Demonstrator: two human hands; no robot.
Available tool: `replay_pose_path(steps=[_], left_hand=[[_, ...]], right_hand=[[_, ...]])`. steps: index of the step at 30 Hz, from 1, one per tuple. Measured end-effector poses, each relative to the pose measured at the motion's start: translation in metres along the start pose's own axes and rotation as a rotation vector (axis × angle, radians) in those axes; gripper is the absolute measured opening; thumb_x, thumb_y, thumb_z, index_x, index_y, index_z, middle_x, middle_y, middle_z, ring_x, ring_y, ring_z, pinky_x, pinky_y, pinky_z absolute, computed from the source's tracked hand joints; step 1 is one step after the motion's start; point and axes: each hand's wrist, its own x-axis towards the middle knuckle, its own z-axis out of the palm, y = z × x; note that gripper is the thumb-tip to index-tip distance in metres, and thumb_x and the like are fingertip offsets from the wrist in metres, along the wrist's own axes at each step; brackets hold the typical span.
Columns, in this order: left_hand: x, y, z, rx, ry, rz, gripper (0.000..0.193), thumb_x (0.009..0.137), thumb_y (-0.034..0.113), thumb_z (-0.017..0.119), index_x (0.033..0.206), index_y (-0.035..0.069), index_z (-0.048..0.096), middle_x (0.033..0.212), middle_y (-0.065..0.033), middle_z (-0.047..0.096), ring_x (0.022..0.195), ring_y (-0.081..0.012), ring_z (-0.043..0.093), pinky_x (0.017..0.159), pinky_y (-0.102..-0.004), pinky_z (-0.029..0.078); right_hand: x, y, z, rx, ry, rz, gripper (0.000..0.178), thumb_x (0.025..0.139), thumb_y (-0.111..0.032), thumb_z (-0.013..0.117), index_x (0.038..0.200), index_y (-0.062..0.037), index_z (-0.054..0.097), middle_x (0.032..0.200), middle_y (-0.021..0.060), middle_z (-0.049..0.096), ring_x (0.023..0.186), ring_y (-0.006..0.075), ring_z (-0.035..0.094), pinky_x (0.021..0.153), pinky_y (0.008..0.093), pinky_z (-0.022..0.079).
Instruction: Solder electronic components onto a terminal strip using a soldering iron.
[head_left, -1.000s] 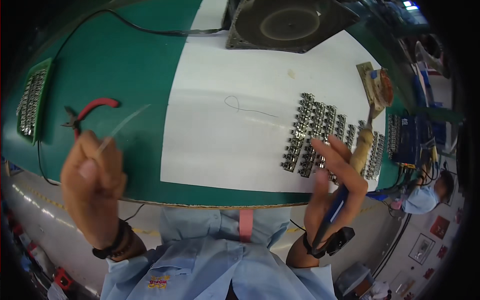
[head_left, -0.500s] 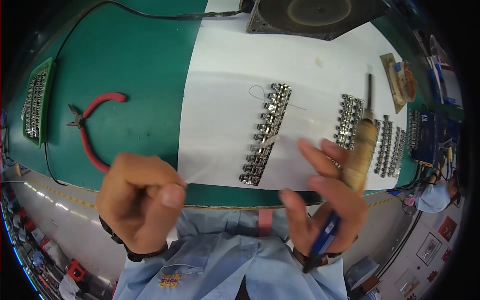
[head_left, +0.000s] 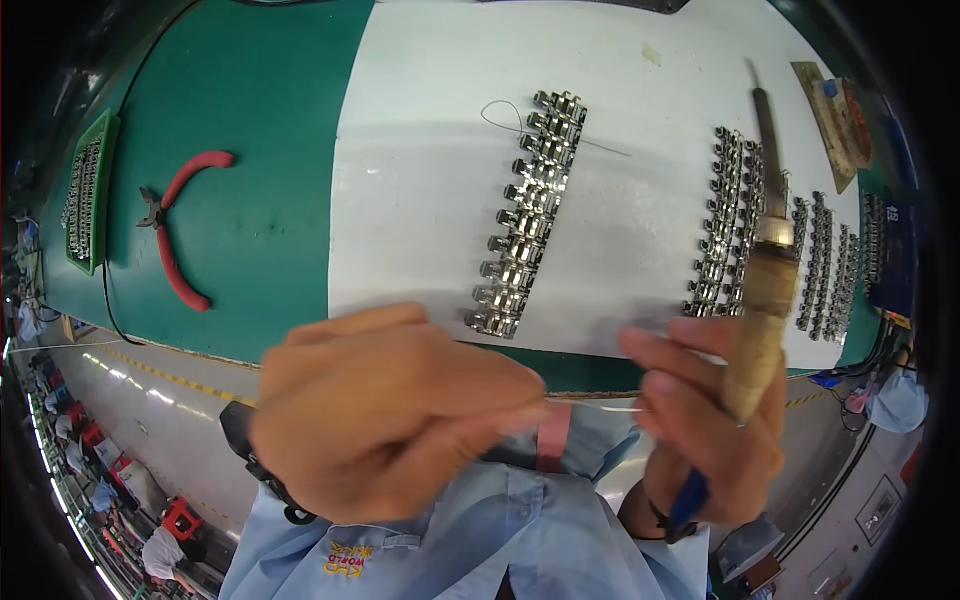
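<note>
My left hand (head_left: pixel 400 415), blurred, is closed in a pinch on a thin silvery wire (head_left: pixel 600 407). The wire runs across to the fingers of my right hand (head_left: pixel 710 425). That hand is wrapped round the wooden handle of a soldering iron (head_left: pixel 765 300), whose metal shaft points away from me. A dark blue piece (head_left: pixel 688 502) shows below the palm; whether it belongs to the iron I cannot tell. Beyond my hands, a strip of small metal connectors (head_left: pixel 530 220) lies slanted on the white sheet (head_left: pixel 420 220), with a looped thin wire (head_left: pixel 500 103) at its far end.
Red-handled cutters (head_left: pixel 165 225) lie spread on the green mat (head_left: pixel 255 130) at left, beside a green tray (head_left: pixel 107 190) of metal parts. More connector strips (head_left: pixel 735 220) lie at right, near a worn board with a block (head_left: pixel 840 120) and a blue box (head_left: pixel 897 255).
My left hand has moved right, bringing the wire to my right hand's fingers. The right hand has shifted right with the iron. The view has tilted, so the table sits higher.
</note>
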Motion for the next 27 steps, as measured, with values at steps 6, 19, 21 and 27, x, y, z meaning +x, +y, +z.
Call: replay_pose_path(steps=[6,19,21,27], left_hand=[[0.003,0.008,-0.004,0.13,0.561,-0.248,0.011,0.085,0.003,0.063,0.082,0.001,0.053,0.06,0.0025,0.051,0.05,0.0009,0.031,0.047,-0.0172,0.02],[0.021,-0.003,-0.001,0.205,0.567,-0.104,0.014,0.085,0.002,0.061,0.077,0.001,0.049,0.055,0.0037,0.041,0.047,0.0001,0.026,0.045,-0.019,0.015],[0.023,-0.004,-0.003,0.207,0.54,-0.112,0.013,0.085,0.002,0.06,0.078,0.001,0.049,0.055,0.0039,0.041,0.048,0.0001,0.026,0.045,-0.019,0.015],[0.022,-0.007,-0.005,0.196,0.524,-0.122,0.014,0.084,0.0,0.059,0.077,0.002,0.047,0.055,0.0024,0.041,0.046,-0.0009,0.024,0.044,-0.0194,0.014]], right_hand=[[0.006,0.019,-0.013,-0.214,0.226,-0.052,0.036,0.099,-0.024,0.038,0.119,0.0061,0.037,0.089,0.0288,0.065,0.078,0.0326,0.066,0.069,0.0343,0.053],[0.022,0.036,0.011,0.208,0.565,-0.116,0.051,0.1,-0.033,0.029,0.131,0.0069,0.035,0.081,0.0143,0.054,0.053,0.0137,0.044,0.047,0.0238,0.04],[0.022,0.036,0.01,0.176,0.548,-0.113,0.047,0.1,-0.028,0.03,0.131,0.0057,0.036,0.084,0.0144,0.052,0.053,0.013,0.042,0.049,0.024,0.04],[0.023,0.039,-0.002,-0.149,0.442,-0.173,0.035,0.099,-0.014,0.033,0.129,0.0022,0.04,0.092,0.0146,0.047,0.055,0.0111,0.034,0.055,0.0246,0.039]])
